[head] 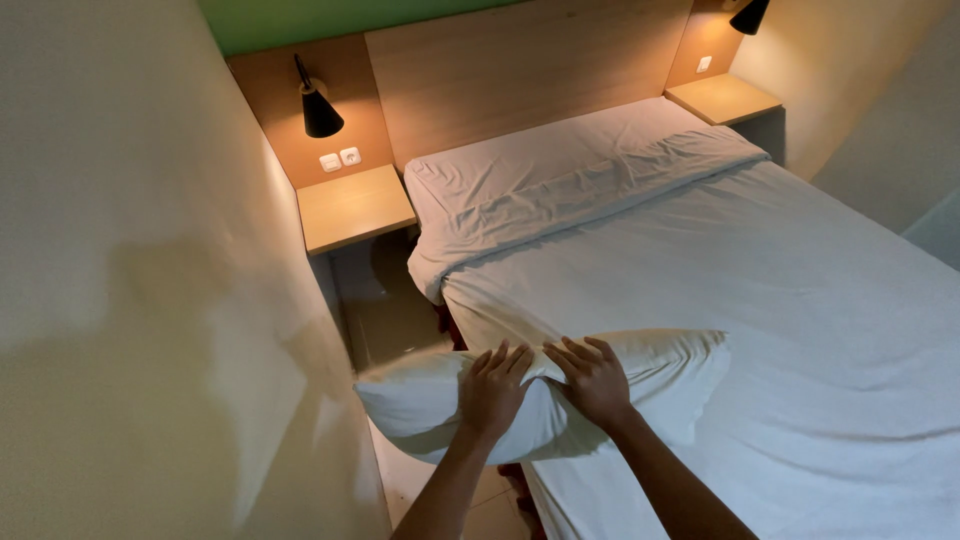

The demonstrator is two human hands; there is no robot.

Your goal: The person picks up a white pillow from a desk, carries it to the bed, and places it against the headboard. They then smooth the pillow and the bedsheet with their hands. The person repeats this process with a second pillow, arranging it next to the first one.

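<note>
Left hand [492, 388]: my fingers are spread and curled down onto the top of the pillow [540, 400], pressing into it, not pinching. The palm lies flat on the cloth, so this is a press and not a closed grip.

Right hand [594, 378]: same posture just beside the left, fingers fanned and bent over the pillow's upper edge, tips sunk into the fabric. The two hands nearly touch at the middle, where the case puckers between them.

Pillow: white, lying across the near corner of the bed [800, 300], part on the mattress and part hanging over the gap beside it. I judge both hands sit at the centre so that its weight balances and neither end sags off the edge.

Bed: white sheet drawn fairly smooth, with a folded band [560, 195] of cloth lying across the head end, below the wooden headboard [520, 70].

Shelf [352, 205]: a small wooden one to the left of the head end, bare on top, with switches [340, 159] on the panel above.

Lamps: a black cone lamp [318, 108] hangs over that shelf; another [748, 15] shows at the far corner.

Wall [130, 300]: close on my left, leaving a narrow strip of floor where I stand.
</note>
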